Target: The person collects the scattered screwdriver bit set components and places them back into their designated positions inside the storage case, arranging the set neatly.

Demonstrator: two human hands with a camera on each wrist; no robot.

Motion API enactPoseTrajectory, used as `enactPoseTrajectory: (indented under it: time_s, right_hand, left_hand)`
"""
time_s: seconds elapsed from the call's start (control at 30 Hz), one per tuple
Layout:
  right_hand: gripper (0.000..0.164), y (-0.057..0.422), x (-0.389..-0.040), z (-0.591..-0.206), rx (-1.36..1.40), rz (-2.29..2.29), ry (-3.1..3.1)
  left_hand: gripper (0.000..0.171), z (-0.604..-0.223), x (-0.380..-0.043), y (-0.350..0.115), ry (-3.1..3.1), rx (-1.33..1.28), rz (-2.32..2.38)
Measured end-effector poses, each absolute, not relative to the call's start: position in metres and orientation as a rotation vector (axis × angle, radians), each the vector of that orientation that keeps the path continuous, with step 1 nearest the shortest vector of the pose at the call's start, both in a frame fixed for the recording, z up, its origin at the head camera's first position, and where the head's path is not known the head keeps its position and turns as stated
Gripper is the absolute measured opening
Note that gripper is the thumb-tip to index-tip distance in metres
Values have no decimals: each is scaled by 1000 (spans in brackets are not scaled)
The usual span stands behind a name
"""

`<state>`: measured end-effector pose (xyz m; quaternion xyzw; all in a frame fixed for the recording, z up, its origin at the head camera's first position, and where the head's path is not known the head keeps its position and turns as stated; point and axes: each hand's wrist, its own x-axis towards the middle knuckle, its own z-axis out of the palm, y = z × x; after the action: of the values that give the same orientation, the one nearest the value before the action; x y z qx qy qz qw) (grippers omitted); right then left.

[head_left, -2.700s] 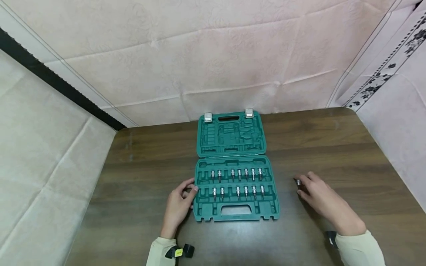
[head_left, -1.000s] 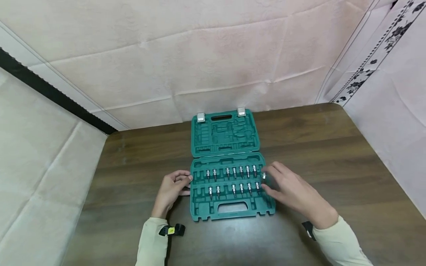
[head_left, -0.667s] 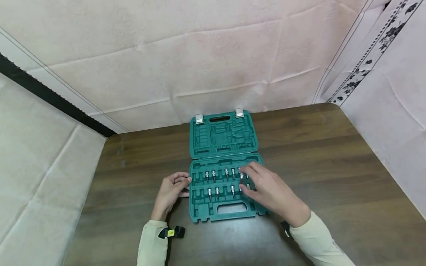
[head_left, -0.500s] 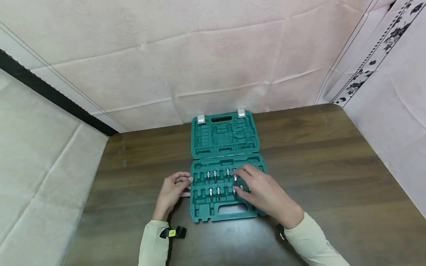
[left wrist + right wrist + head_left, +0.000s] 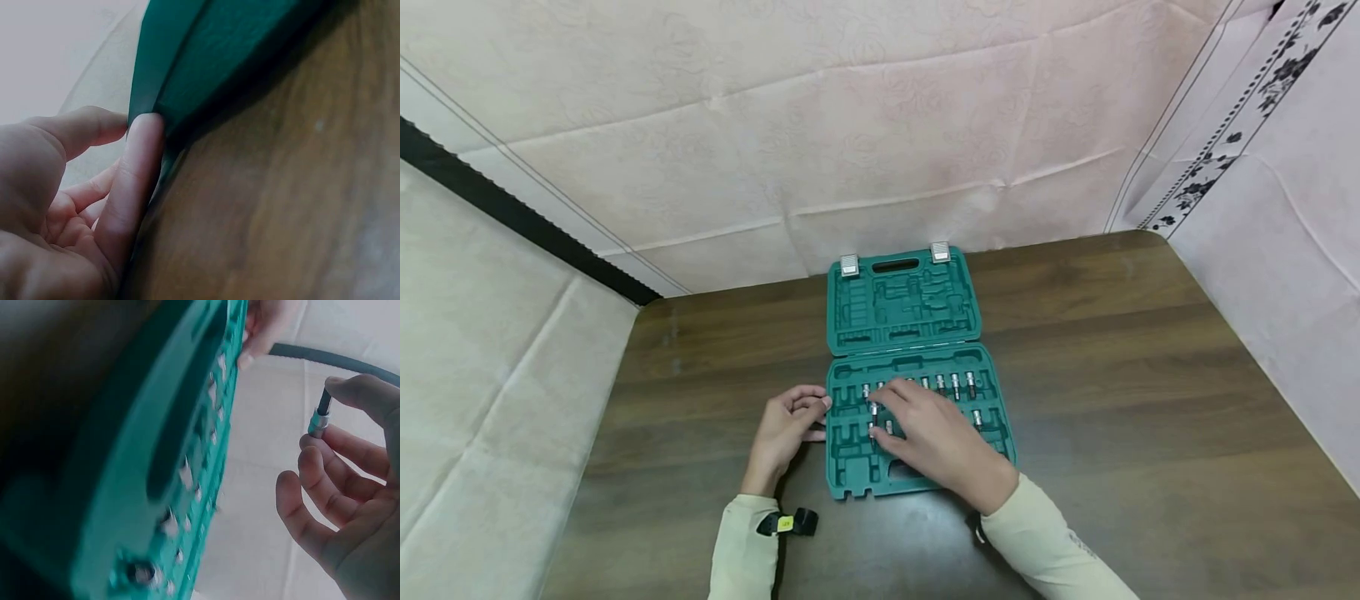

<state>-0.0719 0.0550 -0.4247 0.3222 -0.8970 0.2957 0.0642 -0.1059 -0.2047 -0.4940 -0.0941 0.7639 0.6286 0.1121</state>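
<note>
A green plastic case [image 5: 850, 479] lies unfolded on the table, its lid half [image 5: 902, 304] toward the wall. My left hand [image 5: 782, 429] grips the case's left edge; the left wrist view shows fingertips on both faces of the green wall [image 5: 200, 62]. Above the left part of the tray my right hand [image 5: 932, 429] pinches a bit socket [image 5: 320, 415], a chrome drive end with a dark bit, between thumb and fingertips. Two rows of similar bit sockets [image 5: 971, 383] sit in the moulded slots. My right hand hides several of them in the head view.
The brown wood-grain table [image 5: 1097, 375] extends to both sides of the case. Pale cloth [image 5: 880, 125] hangs along its far edge and sides. A black strap with a small device [image 5: 790, 522] sits on the left wrist.
My right hand has carried the bit socket from the table at right, across the tray, to its left part. My left hand stays at the case's left edge. The view has shifted slightly.
</note>
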Motion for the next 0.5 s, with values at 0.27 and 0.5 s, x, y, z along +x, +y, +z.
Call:
enactPoseTrajectory:
  time_s: [0.27, 0.5]
  right_hand:
    - [42, 32, -73, -435, 983, 901, -2707]
    - [41, 17, -73, -448, 997, 770, -2737]
  left_hand:
    - [23, -493, -106, -206, 2253, -256, 1848]
    - [26, -494, -106, -206, 2242, -249, 1859]
